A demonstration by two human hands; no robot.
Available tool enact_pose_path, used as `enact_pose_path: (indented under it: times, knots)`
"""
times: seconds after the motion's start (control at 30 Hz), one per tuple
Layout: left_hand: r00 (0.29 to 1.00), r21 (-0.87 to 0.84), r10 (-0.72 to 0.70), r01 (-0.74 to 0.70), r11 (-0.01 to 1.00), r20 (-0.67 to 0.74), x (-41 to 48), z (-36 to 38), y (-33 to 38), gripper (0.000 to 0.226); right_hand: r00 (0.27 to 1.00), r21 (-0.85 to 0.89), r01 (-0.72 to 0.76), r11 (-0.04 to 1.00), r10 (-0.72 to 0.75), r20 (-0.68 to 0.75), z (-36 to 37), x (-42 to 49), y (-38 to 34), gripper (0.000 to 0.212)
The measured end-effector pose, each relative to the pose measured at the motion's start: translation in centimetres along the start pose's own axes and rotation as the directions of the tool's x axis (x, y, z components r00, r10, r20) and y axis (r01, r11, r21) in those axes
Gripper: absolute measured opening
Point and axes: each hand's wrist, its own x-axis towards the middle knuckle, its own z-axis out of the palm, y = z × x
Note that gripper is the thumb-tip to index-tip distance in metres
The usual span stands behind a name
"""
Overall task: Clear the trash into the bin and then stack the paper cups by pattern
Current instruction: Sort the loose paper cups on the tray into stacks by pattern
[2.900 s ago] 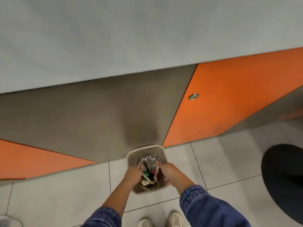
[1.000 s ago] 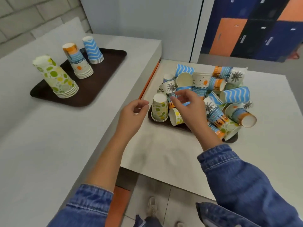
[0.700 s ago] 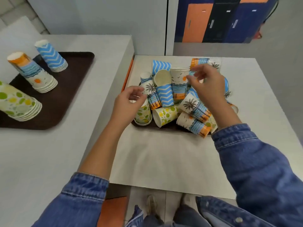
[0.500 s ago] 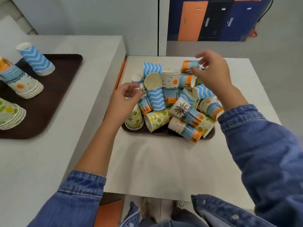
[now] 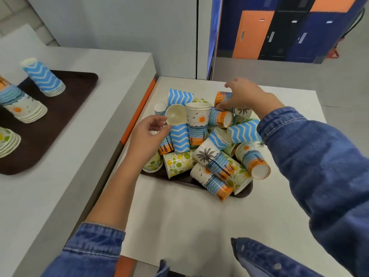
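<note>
Item 1: my right hand [image 5: 245, 96], at the far edge of the heap; fingers and thumb were curled round a palm-print cup [image 5: 223, 96] lying on its side.
Item 2: my left hand [image 5: 148, 134], at the heap's left edge; fingers were loosely curled and held nothing, tips just beside a cream cup [image 5: 175, 114].
Item 3: loose cups [image 5: 197, 124], mixed patterns, lay tumbled on a brown tray [image 5: 242, 193] on the white table [image 5: 179, 216].
Item 4: a second tray [image 5: 60, 116] sat on the counter [image 5: 60, 196] to my left, bearing three upturned stacks: chevron stack [image 5: 43, 76], sunset stack [image 5: 20, 104], dotted stack [image 5: 7, 140].
</note>
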Motion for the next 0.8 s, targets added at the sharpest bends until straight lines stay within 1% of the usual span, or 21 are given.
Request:
enact_pose_path:
  times: [0.07, 0.17, 0.3, 0.4, 0.5, 0.63, 0.8]
  knots:
    - [0.999, 0.007, -0.049, 0.049, 0.999, -0.005, -0.1, 0.9, 0.0, 0.018, 0.999, -0.005, -0.023, 1.000, 0.023, 0.034, 0.1, 0.6, 0.4, 0.091]
    - [0.993, -0.021, -0.115, 0.116, 0.993, 0.031, -0.5, 2.5, -0.1, 0.016, 0.995, 0.012, -0.056, 0.998, 0.055, 0.079, 0.5, 0.9, 0.9, 0.091]
    - [0.988, 0.005, -0.122, 0.122, 0.993, 0.090, -0.9, 4.2, -1.2, 0.021, 0.993, 0.060, -0.064, 0.996, 0.057, 0.106, 0.9, 1.4, 1.3, 0.085]
    - [0.984, 0.018, -0.145, 0.144, 0.989, 0.100, -0.7, 4.7, -1.6, 0.029, 0.994, 0.065, -0.058, 0.996, 0.052, 0.098, 1.0, 1.5, 1.2, 0.082]
    - [0.986, 0.014, -0.158, 0.158, 0.987, 0.061, -0.3, 5.0, -1.1, 0.040, 0.997, 0.050, -0.040, 0.998, 0.036, 0.071, 1.2, 1.7, 1.1, 0.076]
    - [0.990, 0.028, -0.142, 0.143, 0.989, -0.016, 0.7, 5.9, 0.0, 0.054, 0.999, 0.051, -0.029, 0.998, 0.027, 0.046, 1.2, 2.0, 1.4, 0.071]
    - [0.986, 0.139, -0.144, 0.156, 0.978, -0.089, 2.5, 8.0, 0.8, 0.078, 0.999, 0.106, -0.024, 0.994, 0.027, -0.023, 1.0, 1.9, 1.8, 0.072]
